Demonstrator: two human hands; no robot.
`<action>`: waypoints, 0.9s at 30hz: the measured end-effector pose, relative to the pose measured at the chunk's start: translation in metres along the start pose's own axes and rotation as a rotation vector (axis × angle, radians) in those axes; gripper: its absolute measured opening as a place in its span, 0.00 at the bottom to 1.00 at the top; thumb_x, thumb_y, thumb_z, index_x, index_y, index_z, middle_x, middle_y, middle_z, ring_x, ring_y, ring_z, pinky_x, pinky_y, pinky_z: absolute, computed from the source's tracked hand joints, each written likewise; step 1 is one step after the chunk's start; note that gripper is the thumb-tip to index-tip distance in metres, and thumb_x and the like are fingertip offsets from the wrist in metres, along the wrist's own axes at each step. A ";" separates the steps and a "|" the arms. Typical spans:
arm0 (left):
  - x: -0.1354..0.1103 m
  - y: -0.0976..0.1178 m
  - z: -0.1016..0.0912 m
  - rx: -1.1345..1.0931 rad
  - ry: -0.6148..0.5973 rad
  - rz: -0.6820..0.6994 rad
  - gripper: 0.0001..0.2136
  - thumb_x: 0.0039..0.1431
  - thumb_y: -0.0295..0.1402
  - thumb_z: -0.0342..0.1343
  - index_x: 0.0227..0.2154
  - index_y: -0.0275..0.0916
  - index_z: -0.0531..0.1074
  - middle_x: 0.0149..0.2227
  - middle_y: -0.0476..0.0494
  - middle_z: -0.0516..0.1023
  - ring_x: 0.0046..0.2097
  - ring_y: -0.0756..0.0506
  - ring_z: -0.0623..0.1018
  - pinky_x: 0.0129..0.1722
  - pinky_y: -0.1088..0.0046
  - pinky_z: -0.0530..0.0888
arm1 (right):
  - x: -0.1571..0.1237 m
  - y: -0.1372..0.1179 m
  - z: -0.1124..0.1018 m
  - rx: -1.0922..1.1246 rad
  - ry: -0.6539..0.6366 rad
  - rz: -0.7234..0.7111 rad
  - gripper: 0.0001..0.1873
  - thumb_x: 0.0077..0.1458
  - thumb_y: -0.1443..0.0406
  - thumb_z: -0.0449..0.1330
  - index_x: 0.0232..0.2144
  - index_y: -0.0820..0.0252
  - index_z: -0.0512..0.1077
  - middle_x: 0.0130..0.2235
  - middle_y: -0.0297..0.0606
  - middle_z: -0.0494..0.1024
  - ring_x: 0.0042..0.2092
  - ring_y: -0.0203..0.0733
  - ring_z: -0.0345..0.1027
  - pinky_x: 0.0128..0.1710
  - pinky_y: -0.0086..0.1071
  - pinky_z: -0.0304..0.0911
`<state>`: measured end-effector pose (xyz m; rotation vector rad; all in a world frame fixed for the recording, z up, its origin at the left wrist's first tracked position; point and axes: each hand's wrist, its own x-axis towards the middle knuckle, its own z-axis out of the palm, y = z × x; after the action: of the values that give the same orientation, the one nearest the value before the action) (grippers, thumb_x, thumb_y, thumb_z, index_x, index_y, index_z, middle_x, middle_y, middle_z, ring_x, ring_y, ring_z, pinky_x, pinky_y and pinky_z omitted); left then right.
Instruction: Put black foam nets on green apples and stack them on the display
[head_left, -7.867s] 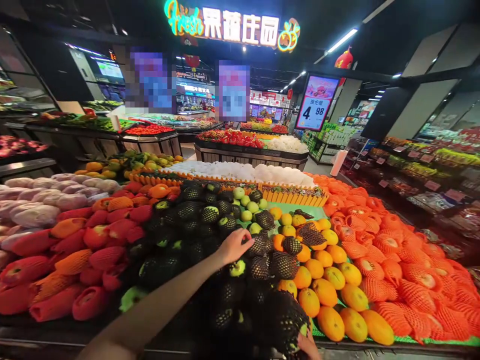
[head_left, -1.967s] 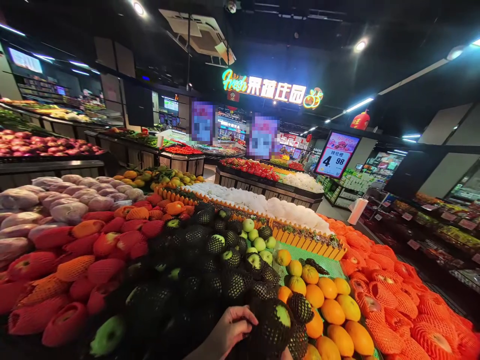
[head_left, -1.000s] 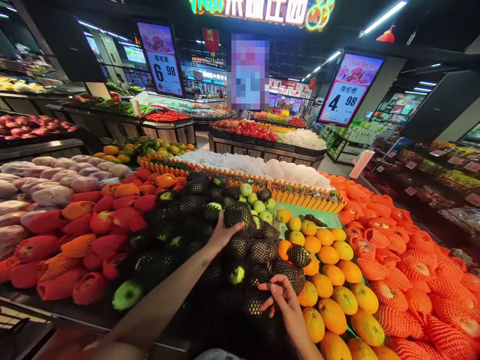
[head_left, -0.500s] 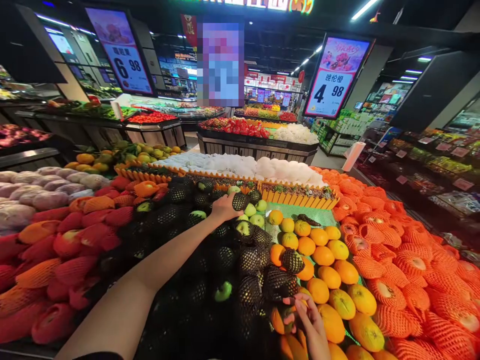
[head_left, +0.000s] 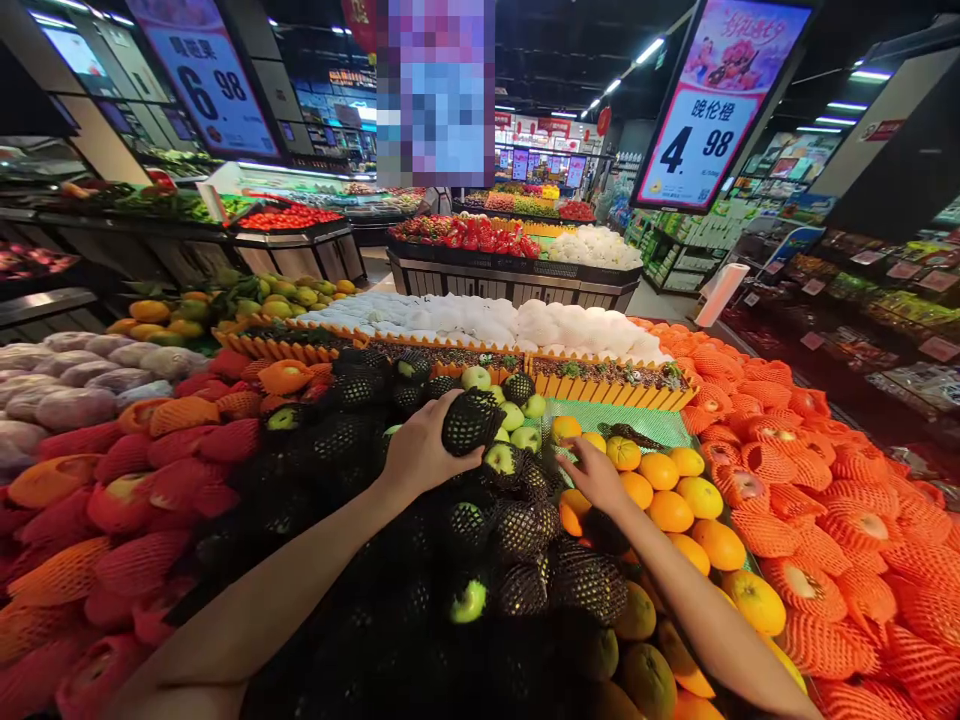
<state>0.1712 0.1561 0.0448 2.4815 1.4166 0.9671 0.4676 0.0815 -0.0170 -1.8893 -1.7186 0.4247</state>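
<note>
My left hand (head_left: 424,445) is wrapped round a green apple in a black foam net (head_left: 471,422), raised above the pile of black-netted apples. The net covers most of this fruit. My right hand (head_left: 598,477) reaches over the left edge of the oranges (head_left: 658,470), its fingers apart and nothing seen in them. Between the hands lie bare green apples (head_left: 526,439) and a half-netted green apple (head_left: 501,459). Nearer to me, black-netted apples (head_left: 525,530) are heaped in dark shade, and my right forearm crosses above the oranges.
Orange-netted fruit (head_left: 817,520) fills the right side; red-netted fruit (head_left: 142,560) lies on the left. Behind runs an orange picket-style divider (head_left: 615,392) with white-wrapped fruit (head_left: 555,328) beyond it. A loose black net (head_left: 628,437) rests on the green mat (head_left: 664,428).
My left hand has drawn the netted apple a little nearer and up. My right hand has moved forward from the near oranges to beside the green apples. The view has shifted slightly.
</note>
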 end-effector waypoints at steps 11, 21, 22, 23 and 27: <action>-0.012 -0.012 0.017 -0.273 -0.226 -0.212 0.38 0.48 0.49 0.64 0.58 0.39 0.57 0.52 0.36 0.75 0.53 0.35 0.77 0.52 0.59 0.74 | 0.121 0.001 0.095 -0.289 -0.291 0.250 0.33 0.51 0.64 0.71 0.57 0.69 0.66 0.52 0.55 0.73 0.52 0.56 0.70 0.52 0.49 0.65; 0.062 0.011 0.121 -0.107 -0.484 -0.347 0.38 0.53 0.52 0.59 0.59 0.34 0.54 0.54 0.30 0.75 0.54 0.35 0.77 0.50 0.65 0.73 | 0.069 0.005 0.008 0.010 -0.052 0.270 0.38 0.49 0.54 0.69 0.56 0.63 0.60 0.52 0.49 0.73 0.51 0.52 0.70 0.50 0.42 0.67; 0.066 0.015 0.132 -0.028 -0.523 -0.256 0.39 0.53 0.53 0.58 0.60 0.34 0.54 0.54 0.30 0.75 0.54 0.34 0.77 0.50 0.63 0.73 | 0.055 0.006 -0.010 0.090 -0.074 0.291 0.35 0.50 0.51 0.67 0.54 0.61 0.61 0.49 0.46 0.75 0.48 0.48 0.72 0.46 0.39 0.70; 0.069 0.021 0.142 0.033 -0.558 -0.160 0.40 0.52 0.53 0.59 0.61 0.35 0.54 0.54 0.29 0.75 0.54 0.33 0.77 0.50 0.62 0.73 | 0.035 0.008 -0.026 0.199 -0.101 0.317 0.33 0.53 0.48 0.64 0.53 0.60 0.62 0.48 0.44 0.76 0.45 0.46 0.74 0.42 0.37 0.72; 0.071 0.047 0.176 0.118 -0.658 0.067 0.46 0.42 0.48 0.68 0.64 0.36 0.58 0.53 0.27 0.75 0.55 0.27 0.75 0.54 0.56 0.70 | -0.080 0.027 -0.063 0.984 -0.152 0.536 0.38 0.43 0.47 0.70 0.53 0.56 0.67 0.50 0.45 0.77 0.45 0.49 0.76 0.43 0.41 0.74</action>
<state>0.3334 0.2226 -0.0413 2.5744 1.1875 0.0343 0.5150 -0.0100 0.0073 -1.5097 -0.7515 1.3485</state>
